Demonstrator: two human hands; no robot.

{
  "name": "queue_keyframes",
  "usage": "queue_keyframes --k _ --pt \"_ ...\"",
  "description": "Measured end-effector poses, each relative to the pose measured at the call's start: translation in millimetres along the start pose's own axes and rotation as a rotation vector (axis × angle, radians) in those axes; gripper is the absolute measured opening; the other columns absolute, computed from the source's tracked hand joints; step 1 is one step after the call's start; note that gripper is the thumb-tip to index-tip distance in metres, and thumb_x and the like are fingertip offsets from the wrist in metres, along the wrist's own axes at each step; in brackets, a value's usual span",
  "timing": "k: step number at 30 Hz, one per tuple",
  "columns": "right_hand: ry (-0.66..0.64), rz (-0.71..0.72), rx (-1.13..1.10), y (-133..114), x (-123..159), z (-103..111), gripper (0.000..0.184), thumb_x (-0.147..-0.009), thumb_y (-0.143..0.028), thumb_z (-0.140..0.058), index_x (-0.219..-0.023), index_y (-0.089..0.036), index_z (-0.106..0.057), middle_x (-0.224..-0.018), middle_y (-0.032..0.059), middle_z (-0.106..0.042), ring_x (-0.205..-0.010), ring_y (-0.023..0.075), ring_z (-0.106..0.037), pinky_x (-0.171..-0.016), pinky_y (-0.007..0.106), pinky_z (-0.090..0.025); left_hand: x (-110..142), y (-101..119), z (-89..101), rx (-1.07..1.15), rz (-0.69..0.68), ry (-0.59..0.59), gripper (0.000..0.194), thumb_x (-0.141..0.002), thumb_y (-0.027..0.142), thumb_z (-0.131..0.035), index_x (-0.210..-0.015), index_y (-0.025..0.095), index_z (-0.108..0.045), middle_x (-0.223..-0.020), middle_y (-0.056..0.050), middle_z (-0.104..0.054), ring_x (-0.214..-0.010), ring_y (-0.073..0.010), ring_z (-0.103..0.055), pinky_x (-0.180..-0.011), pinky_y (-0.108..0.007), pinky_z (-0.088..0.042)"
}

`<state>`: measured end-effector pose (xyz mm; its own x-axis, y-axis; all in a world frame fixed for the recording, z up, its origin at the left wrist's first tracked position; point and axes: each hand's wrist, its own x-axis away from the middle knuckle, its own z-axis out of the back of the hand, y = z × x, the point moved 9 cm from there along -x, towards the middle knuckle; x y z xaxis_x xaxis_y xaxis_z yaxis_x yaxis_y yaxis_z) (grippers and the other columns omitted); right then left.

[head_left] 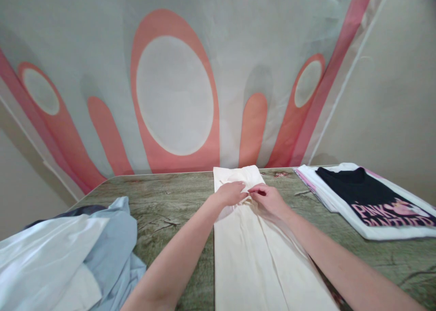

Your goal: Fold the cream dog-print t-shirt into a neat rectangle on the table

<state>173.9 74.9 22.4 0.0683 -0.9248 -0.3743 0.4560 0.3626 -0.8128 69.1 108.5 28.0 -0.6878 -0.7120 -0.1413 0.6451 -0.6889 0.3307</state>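
A long cream-coloured garment (245, 252) lies lengthwise on the table, its far end near the table's back edge. Its kind I cannot make out, but creases run along it and the fabric bunches below the hands. Over the far part rests my left hand (230, 193), fingers together and closed on the cloth, the thumb pointing right. Close beside it, my right hand (267, 197) pinches the same fabric between thumb and fingertips. The fingertips of both hands almost meet; what lies beneath them is hidden.
Loose white and light blue clothes (112, 243) are heaped at the left. On the right lies a stack of folded shirts (361, 231), a black printed one (354, 188) on top. The wood-patterned table (170, 193) ends at a wall hanging (231, 74) with pink shapes.
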Motion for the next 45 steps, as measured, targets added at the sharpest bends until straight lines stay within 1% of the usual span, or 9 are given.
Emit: queue_keyframes --k 6,11,15,20,24,28,31,37,45 --pt "-0.104 0.090 0.087 -14.2 4.6 -12.3 0.014 -0.074 -0.025 -0.058 -0.078 -0.019 -0.070 -0.084 0.0049 -0.063 -0.075 0.0158 -0.058 -0.071 0.029 -0.045 5.8 -19.4 -0.4 0.036 -0.036 0.086 0.036 -0.087 0.033 -0.044 -0.121 0.026 -0.048 -0.134 -0.004 -0.043 -0.129 -0.0175 -0.030 -0.105 -0.032 -0.018" --pt "-0.113 0.116 0.125 -18.7 6.2 -14.4 0.015 -0.076 -0.022 -0.056 -0.078 -0.020 -0.070 -0.083 0.0046 -0.062 -0.078 0.0158 -0.057 -0.072 0.029 -0.044 3.2 -43.5 16.2 0.018 0.095 0.230 0.034 -0.092 0.030 -0.032 -0.104 0.016 -0.060 -0.116 -0.010 -0.057 -0.113 -0.0181 -0.047 -0.097 -0.028 -0.030" --pt "-0.106 0.078 0.085 -14.9 6.9 -13.5 0.014 -0.075 -0.022 -0.055 -0.075 -0.018 -0.069 -0.083 0.0046 -0.063 -0.077 0.0158 -0.058 -0.070 0.028 -0.044 8.2 -73.3 32.8 0.020 0.271 0.383 0.024 -0.087 0.027 -0.043 -0.095 0.014 -0.062 -0.100 -0.010 -0.061 -0.094 -0.0185 -0.056 -0.086 -0.027 -0.039" --pt "-0.104 -0.058 -0.020 11.3 -11.0 -6.4 0.022 -0.076 -0.028 -0.052 -0.085 -0.016 -0.068 -0.078 0.0040 -0.067 -0.071 0.0162 -0.060 -0.066 0.028 -0.046 11.4 -90.3 31.2 0.079 0.306 0.456 0.016 -0.079 0.021 -0.054 -0.092 0.014 -0.062 -0.093 -0.008 -0.061 -0.086 -0.0166 -0.057 -0.081 -0.026 -0.042" --pt "-0.035 -0.090 0.261 32.9 -57.2 12.8 0.030 -0.082 -0.027 -0.043 -0.098 -0.015 -0.065 -0.084 0.0050 -0.069 -0.070 0.0157 -0.062 -0.063 0.026 -0.048 11.8 -95.9 29.4 0.161 0.336 0.501 0.019 -0.075 0.017 -0.059 -0.093 0.013 -0.060 -0.094 -0.007 -0.060 -0.085 -0.0154 -0.057 -0.081 -0.026 -0.043" --pt "-0.009 -0.119 0.453 53.8 -108.0 22.6 0.027 -0.078 -0.018 -0.048 -0.097 -0.016 -0.067 -0.100 0.0088 -0.067 -0.092 0.0192 -0.060 -0.083 0.029 -0.043 14.2 -99.3 29.8 0.201 0.359 0.525 0.021 -0.074 0.015 -0.059 -0.096 0.014 -0.058 -0.096 -0.007 -0.058 -0.080 -0.0139 -0.057 -0.080 -0.026 -0.044" --pt "-0.015 -0.174 0.576 71.5 -130.8 19.9 0.028 -0.076 -0.020 -0.052 -0.101 -0.017 -0.066 -0.109 0.0099 -0.064 -0.102 0.0221 -0.056 -0.090 0.032 -0.039 16.1 -97.6 28.7 0.190 0.336 0.528 0.022 -0.075 0.014 -0.058 -0.097 0.014 -0.057 -0.097 -0.006 -0.057 -0.082 -0.0141 -0.057 -0.080 -0.027 -0.044" --pt "-0.082 -0.215 0.681 96.1 -142.8 1.3 0.025 -0.081 -0.034 -0.050 -0.095 -0.021 -0.067 -0.106 0.0059 -0.065 -0.098 0.0213 -0.057 -0.084 0.032 -0.041 17.0 -91.5 26.5 0.128 0.281 0.534 0.019 -0.076 0.014 -0.056 -0.096 0.016 -0.057 -0.098 -0.006 -0.057 -0.092 -0.0160 -0.055 -0.086 -0.028 -0.042" --pt "-0.006 -0.239 0.717 103.0 -138.6 14.4 0.026 -0.084 -0.035 -0.047 -0.089 -0.017 -0.065 -0.094 0.0082 -0.067 -0.086 0.0185 -0.059 -0.073 0.027 -0.043 12.8 -89.5 24.2 0.036 0.304 0.458 0.021 -0.077 0.017 -0.056 -0.099 0.015 -0.057 -0.100 -0.007 -0.057 -0.098 -0.0179 -0.053 -0.091 -0.031 -0.038"
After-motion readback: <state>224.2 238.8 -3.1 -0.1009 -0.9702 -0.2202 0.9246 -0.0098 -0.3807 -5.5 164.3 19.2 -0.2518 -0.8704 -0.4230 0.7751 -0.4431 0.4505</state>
